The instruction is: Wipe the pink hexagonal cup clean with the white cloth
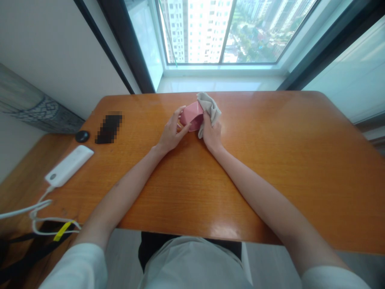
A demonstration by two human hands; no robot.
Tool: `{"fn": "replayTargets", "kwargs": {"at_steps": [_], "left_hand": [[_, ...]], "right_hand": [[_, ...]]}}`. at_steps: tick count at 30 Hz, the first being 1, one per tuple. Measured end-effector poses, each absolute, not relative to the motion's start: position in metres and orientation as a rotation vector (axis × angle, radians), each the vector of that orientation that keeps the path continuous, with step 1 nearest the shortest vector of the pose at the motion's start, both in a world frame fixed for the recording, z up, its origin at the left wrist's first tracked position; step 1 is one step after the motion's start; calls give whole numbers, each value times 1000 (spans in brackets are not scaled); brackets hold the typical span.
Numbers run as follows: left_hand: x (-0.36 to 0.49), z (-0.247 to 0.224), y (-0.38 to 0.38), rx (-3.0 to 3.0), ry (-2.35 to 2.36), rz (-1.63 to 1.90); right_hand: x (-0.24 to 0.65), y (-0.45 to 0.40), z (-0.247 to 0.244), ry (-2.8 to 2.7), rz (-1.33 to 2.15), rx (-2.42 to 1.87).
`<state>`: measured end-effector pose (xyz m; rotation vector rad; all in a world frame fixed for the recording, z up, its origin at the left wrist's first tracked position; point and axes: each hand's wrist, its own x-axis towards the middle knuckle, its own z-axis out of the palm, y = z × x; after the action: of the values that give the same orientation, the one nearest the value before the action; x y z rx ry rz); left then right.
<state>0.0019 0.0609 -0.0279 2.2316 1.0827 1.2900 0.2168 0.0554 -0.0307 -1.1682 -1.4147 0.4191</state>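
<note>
A pink faceted cup or bowl (191,114) is tilted on its side above the far middle of the wooden table. My left hand (172,132) grips it from the left, with the fingers behind and the thumb along its lower edge. A light grey cloth (209,106) is bunched in my right hand (212,132), against the right side of the pink cup. The thumb of my right hand lies at the cup's opening. Part of the cloth hangs below the fingers.
On the wooden table (300,168), a white power bank or adapter (69,165) with white cables lies at left. Beyond it are a small black round object (82,136) and a pixelated dark object (108,128). A window stands behind the far edge.
</note>
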Motion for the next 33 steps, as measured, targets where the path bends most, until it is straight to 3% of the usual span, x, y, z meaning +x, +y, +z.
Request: {"fn": "replayTargets", "kwargs": {"at_steps": [10,22,33], "left_hand": [[5,-23,55,2173,1093,1318],[3,-22,53,2151,1069,1312],[0,-29,60,2129,1102,1305]], "right_hand": [[222,69,-48,-1428,373,-1217],[213,22,-3,-1842,21,-1094],[206,9,6,-2097,-90,-1004]]}}
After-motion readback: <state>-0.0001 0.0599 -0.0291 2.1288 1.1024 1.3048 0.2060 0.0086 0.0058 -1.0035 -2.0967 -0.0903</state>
